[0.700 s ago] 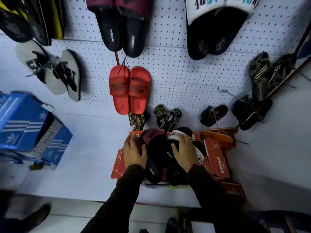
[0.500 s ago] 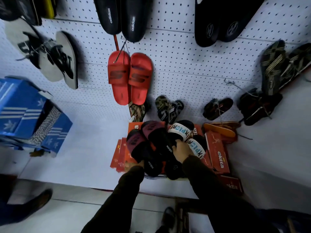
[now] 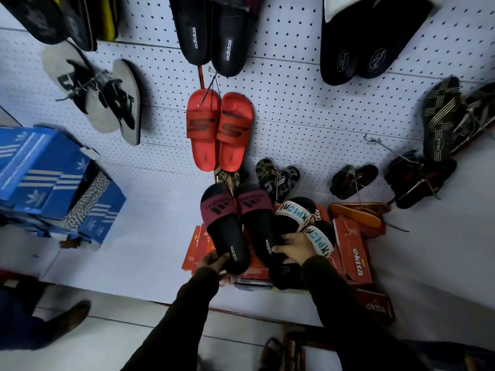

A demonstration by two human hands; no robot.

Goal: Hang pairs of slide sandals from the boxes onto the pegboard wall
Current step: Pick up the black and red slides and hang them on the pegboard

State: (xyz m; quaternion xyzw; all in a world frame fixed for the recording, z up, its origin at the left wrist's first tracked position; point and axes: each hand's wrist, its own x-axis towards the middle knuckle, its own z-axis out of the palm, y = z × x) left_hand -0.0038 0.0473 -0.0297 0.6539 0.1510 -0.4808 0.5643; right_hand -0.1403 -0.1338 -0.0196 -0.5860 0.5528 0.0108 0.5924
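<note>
Two black slides with maroon straps are held up side by side in front of the white pegboard. My left hand grips the heel of the left maroon slide. My right hand grips the heel of the right maroon slide and also rests against a black pair with white lettered straps. Both pairs are above the red shoe boxes stacked at the foot of the wall.
A red pair hangs just above the held slides. Black pairs hang higher, grey flip-flops at the left, patterned pairs low on the wall. Blue boxes stand at the left. A bare hook sticks out right.
The maroon slides rose off the boxes and now stand upright side by side. My hands slid down from the tops of the slides to their heels.
</note>
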